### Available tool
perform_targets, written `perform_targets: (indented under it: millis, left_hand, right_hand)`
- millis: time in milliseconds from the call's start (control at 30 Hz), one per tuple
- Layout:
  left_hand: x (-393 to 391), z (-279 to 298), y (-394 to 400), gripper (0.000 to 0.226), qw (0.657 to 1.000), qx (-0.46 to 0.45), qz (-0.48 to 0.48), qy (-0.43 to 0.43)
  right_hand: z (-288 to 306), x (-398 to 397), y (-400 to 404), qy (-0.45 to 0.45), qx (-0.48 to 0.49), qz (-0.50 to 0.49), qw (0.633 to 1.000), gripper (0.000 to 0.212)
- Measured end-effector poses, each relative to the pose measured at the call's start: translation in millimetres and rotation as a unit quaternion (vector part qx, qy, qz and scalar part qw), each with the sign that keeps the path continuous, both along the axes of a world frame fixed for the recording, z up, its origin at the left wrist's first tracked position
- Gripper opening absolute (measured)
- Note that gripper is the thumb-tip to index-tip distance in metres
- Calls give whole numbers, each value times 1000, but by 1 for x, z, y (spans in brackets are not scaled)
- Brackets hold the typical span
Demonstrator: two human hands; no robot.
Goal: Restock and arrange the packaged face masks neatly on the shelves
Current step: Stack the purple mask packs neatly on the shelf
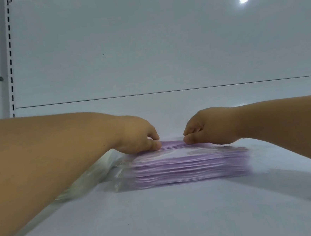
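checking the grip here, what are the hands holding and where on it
Both the left hand and right hand pinch the top pack of purple masks at its upper edge.

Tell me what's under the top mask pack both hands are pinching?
Under the top mask pack, which the left hand and right hand pinch, lies a stack of purple mask packs on the white shelf. The stack hides the shelf beneath it.

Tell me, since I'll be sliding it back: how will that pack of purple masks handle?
The mask pack is probably light and floppy: thin layers in loose clear film. The glossy film may slip on the smooth shelf. The left hand and right hand pinch its top.
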State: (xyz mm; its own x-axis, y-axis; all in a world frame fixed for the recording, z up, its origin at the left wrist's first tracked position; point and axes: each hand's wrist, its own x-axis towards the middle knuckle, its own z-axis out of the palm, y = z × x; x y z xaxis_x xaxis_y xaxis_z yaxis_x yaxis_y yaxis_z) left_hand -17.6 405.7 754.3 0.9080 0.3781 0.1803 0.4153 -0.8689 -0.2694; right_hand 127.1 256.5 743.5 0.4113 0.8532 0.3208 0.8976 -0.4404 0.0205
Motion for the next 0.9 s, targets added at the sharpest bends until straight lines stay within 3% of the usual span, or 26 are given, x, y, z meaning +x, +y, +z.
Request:
perform_targets:
  millis: [200, 333, 567, 900]
  left_hand:
    - [7, -2, 2, 24, 998, 48, -28, -19]
    - [10, -2, -1, 19, 996, 77, -25, -40]
    - [5, -2, -7, 46, 999, 31, -11, -19]
    - [6, 0, -7, 37, 998, 58, -36, -14]
  right_hand:
    - [3, -2, 0, -53, 35, 26, 998, 27]
    - [2, -4, 3, -107, 26, 22, 994, 19]
    - [2, -14, 2, -102, -14, 31, 994, 35]
    - [5, -9, 2, -71, 26, 24, 997, 22]
